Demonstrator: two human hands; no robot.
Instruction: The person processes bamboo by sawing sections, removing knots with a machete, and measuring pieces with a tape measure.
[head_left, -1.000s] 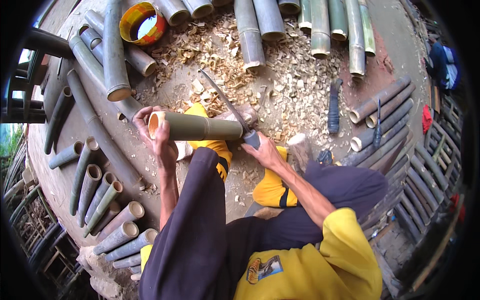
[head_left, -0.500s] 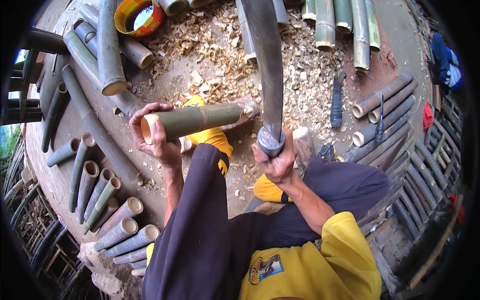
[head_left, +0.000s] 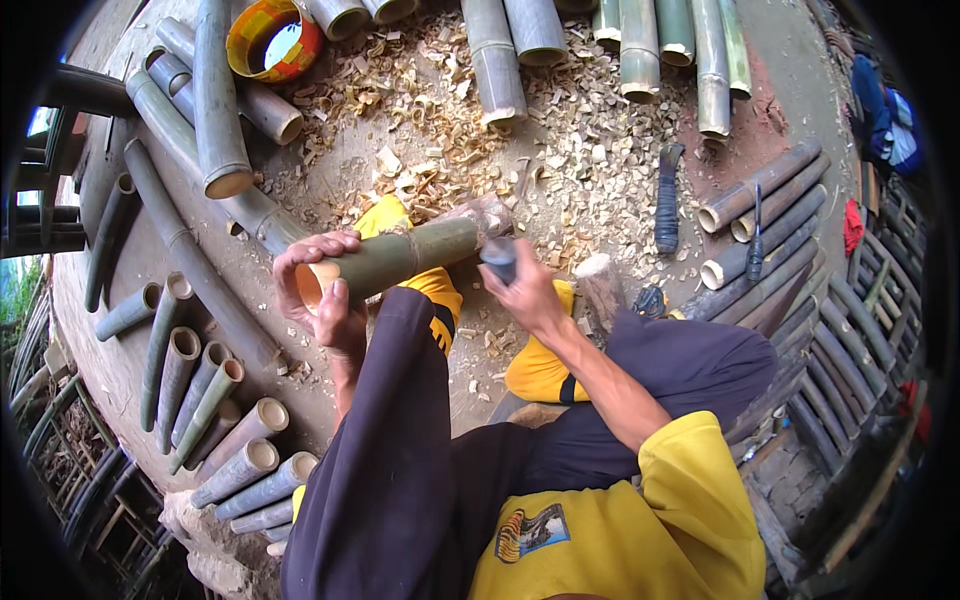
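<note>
My left hand (head_left: 325, 290) is wrapped round the near, open end of a green bamboo tube (head_left: 400, 258). The tube tilts slightly upward to the right, its far end lying against a short wooden log (head_left: 488, 214). In my right hand (head_left: 530, 297) I grip the dark, round-ended handle (head_left: 499, 260) of a large machete, close to the tube's far end. Its blade is smeared by motion and hardly shows. My foot in a yellow sock (head_left: 384, 216) is beside the log, partly hidden under the tube.
Wood chips (head_left: 600, 170) cover the ground ahead. A knife with a wrapped handle (head_left: 668, 205) and a thin pointed tool (head_left: 757, 240) lie at right near bamboo lengths (head_left: 770, 190). Cut tubes (head_left: 215, 395) stand at left. An orange-yellow container (head_left: 240, 45) sits far left.
My right hand has swung the machete down and left, from blade upright to beside the tube's far end. The left hand and tube have shifted slightly, the near end lower.
</note>
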